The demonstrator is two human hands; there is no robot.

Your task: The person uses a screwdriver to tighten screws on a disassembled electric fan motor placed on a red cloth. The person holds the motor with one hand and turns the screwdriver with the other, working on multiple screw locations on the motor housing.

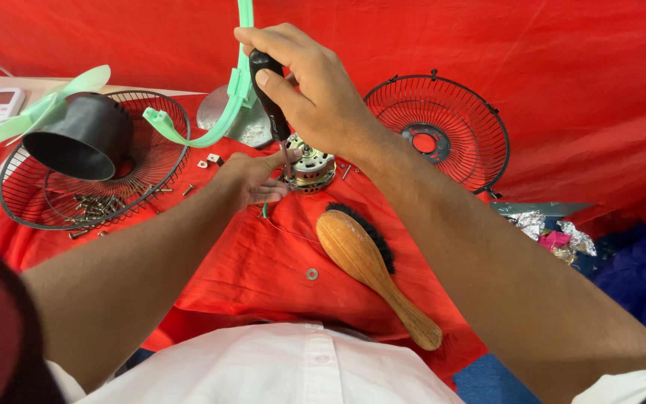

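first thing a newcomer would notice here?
The right hand at top centre, gripping a black-handled screwdriver upright over a small metal motor that the left hand steadies on the red cloth. Next, the wooden brush lying below it.

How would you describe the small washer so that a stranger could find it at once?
Start from the red cloth spread over the work surface, then find the wooden brush with black bristles near its front edge. Just left of the brush handle lies a small flat metal ring washer, alone on bare cloth, unlike the screws heaped in the black wire fan guard.
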